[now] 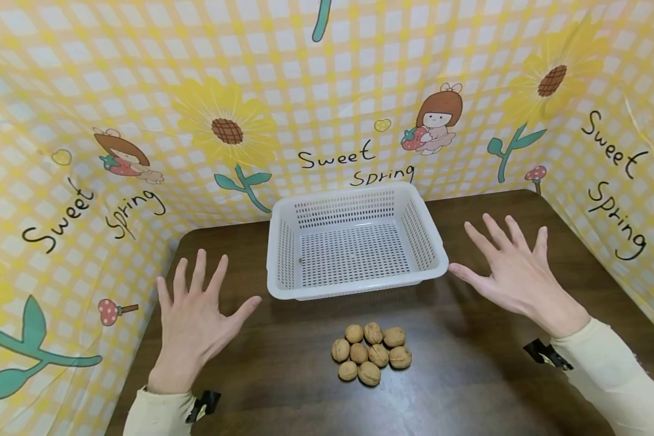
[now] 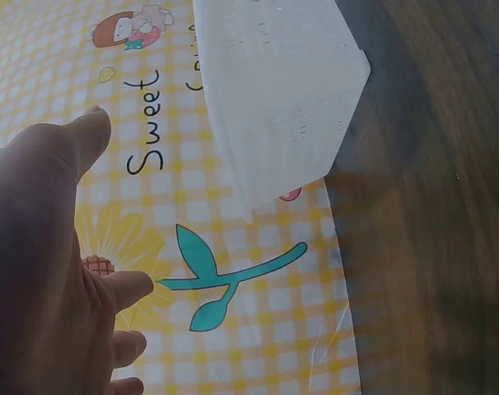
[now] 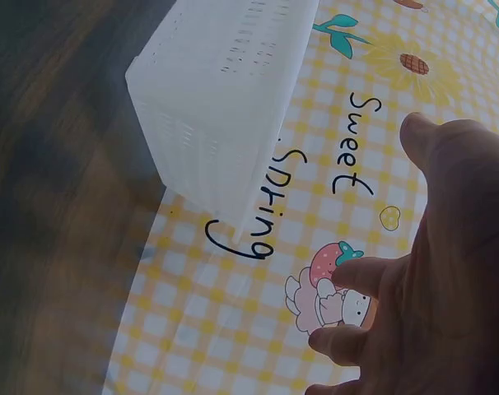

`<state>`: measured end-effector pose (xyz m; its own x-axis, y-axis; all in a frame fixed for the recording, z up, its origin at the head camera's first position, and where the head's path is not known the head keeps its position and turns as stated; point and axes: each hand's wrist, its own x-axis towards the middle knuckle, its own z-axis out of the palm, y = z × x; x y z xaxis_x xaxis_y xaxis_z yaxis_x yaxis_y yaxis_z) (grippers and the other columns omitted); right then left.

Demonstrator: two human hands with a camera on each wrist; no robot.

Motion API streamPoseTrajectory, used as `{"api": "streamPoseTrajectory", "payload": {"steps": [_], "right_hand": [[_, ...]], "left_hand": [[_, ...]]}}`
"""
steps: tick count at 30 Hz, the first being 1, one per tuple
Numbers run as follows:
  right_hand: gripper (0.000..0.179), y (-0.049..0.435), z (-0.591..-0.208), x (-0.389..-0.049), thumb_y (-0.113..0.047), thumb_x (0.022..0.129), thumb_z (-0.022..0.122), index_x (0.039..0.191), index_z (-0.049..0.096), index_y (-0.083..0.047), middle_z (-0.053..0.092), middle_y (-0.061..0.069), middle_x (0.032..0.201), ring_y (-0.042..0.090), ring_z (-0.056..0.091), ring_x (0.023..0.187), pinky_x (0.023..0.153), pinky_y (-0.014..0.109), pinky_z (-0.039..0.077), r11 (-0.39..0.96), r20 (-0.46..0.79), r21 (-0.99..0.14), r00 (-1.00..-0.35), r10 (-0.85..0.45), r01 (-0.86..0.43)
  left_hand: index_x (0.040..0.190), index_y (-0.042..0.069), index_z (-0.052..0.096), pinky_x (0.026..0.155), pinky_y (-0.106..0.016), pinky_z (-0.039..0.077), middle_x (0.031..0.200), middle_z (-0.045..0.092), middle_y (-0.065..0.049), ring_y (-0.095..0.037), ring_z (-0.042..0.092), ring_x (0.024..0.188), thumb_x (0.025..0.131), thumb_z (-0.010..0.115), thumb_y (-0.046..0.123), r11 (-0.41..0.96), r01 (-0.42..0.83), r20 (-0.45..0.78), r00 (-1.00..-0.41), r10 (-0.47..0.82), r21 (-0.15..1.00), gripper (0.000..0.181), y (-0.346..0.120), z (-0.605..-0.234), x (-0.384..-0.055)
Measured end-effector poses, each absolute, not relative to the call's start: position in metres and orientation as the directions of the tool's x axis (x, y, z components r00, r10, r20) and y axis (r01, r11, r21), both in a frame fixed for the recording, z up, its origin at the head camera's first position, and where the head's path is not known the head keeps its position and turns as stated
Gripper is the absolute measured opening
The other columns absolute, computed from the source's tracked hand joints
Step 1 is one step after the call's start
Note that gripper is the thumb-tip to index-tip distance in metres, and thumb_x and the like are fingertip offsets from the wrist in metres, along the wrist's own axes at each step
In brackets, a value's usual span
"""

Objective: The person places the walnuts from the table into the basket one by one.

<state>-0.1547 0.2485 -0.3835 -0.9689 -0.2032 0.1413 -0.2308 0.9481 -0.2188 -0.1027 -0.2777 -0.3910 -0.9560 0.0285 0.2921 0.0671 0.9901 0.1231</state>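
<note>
Several walnuts (image 1: 358, 352) lie in a loose cluster on the dark table, in front of a white plastic basket (image 1: 277, 289) with slotted sides and floor. My left hand (image 1: 196, 321) is spread to the left of the basket, fingers straight and holding nothing. On the other side, my right hand (image 1: 515, 275) is spread too, its thumb near the basket's right rim; contact cannot be made out. Each wrist view shows a side of the basket, with the left hand (image 2: 44, 247) and the right hand (image 3: 447, 271) apart from it.
The dark wooden table (image 1: 283, 387) has rounded far corners. Yellow checked cloth (image 1: 327, 91) with flowers and lettering hangs behind and along both sides. A small dark clip (image 1: 203, 406) sits at the left cuff and another clip (image 1: 547, 355) at the right.
</note>
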Motion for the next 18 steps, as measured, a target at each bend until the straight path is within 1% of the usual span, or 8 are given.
{"api": "streamPoseTrajectory", "payload": {"steps": [4,6,8,10,13,15,18], "right_hand": [[0.091,0.248,-0.385,-0.154,-0.076,0.097,0.056,0.167,0.037,-0.020,0.025,0.023,0.175,0.057,0.015,0.159,0.114,0.089,-0.004,0.944,0.150,-0.228,-0.967,-0.207,-0.238],[0.090,0.248,-0.386,-0.154,-0.075,0.097,0.057,0.166,0.038,-0.020,0.026,0.023,0.174,0.057,0.018,0.159,0.115,0.088,0.000,0.940,0.167,-0.231,-0.962,-0.215,-0.250],[0.089,0.247,-0.387,-0.153,-0.072,0.097,0.059,0.165,0.040,-0.017,0.029,0.025,0.173,0.056,0.022,0.157,0.116,0.086,0.006,0.932,0.195,-0.237,-0.953,-0.230,-0.274],[0.086,0.246,-0.388,-0.152,-0.068,0.098,0.062,0.163,0.043,-0.015,0.032,0.026,0.171,0.055,0.027,0.155,0.116,0.083,0.013,0.918,0.230,-0.255,-0.942,-0.246,-0.302],[0.080,0.243,-0.390,-0.151,-0.059,0.098,0.067,0.158,0.049,-0.011,0.038,0.027,0.167,0.054,0.035,0.150,0.112,0.079,0.025,0.886,0.284,-0.303,-0.921,-0.267,-0.350],[0.075,0.241,-0.390,-0.150,-0.055,0.098,0.070,0.155,0.054,-0.009,0.043,0.025,0.164,0.053,0.040,0.147,0.107,0.076,0.031,0.866,0.313,-0.337,-0.912,-0.266,-0.368],[0.067,0.236,-0.392,-0.147,-0.052,0.097,0.073,0.148,0.060,-0.009,0.052,0.020,0.158,0.048,0.048,0.142,0.103,0.072,0.039,0.844,0.349,-0.388,-0.907,-0.238,-0.371]], "left_hand": [[0.166,0.019,0.038,0.121,-0.082,0.003,0.176,0.023,-0.022,-0.053,0.016,0.159,0.090,0.058,0.081,0.989,0.069,0.283,-0.959,0.029,0.132,0.101,-0.277,-0.392,-0.102],[0.167,0.019,0.037,0.121,-0.082,0.004,0.177,0.021,-0.021,-0.053,0.016,0.159,0.091,0.058,0.081,0.987,0.073,0.279,-0.960,0.031,0.142,0.100,-0.276,-0.393,-0.102],[0.168,0.020,0.035,0.121,-0.081,0.006,0.178,0.019,-0.020,-0.052,0.016,0.159,0.092,0.058,0.079,0.984,0.083,0.276,-0.961,0.036,0.160,0.098,-0.275,-0.394,-0.101],[0.168,0.021,0.034,0.120,-0.081,0.011,0.178,0.018,-0.019,-0.052,0.018,0.159,0.095,0.059,0.075,0.976,0.106,0.281,-0.958,0.049,0.192,0.095,-0.273,-0.396,-0.100],[0.169,0.022,0.032,0.118,-0.080,0.020,0.178,0.019,-0.017,-0.052,0.024,0.156,0.098,0.061,0.066,0.958,0.154,0.304,-0.950,0.075,0.244,0.088,-0.270,-0.401,-0.100],[0.169,0.022,0.031,0.114,-0.080,0.026,0.179,0.019,-0.015,-0.053,0.029,0.154,0.101,0.062,0.060,0.939,0.179,0.311,-0.947,0.084,0.293,0.084,-0.268,-0.404,-0.100],[0.169,0.025,0.031,0.109,-0.081,0.033,0.179,0.020,-0.010,-0.053,0.033,0.154,0.104,0.062,0.052,0.896,0.205,0.300,-0.950,0.086,0.393,0.077,-0.264,-0.411,-0.100]]}}
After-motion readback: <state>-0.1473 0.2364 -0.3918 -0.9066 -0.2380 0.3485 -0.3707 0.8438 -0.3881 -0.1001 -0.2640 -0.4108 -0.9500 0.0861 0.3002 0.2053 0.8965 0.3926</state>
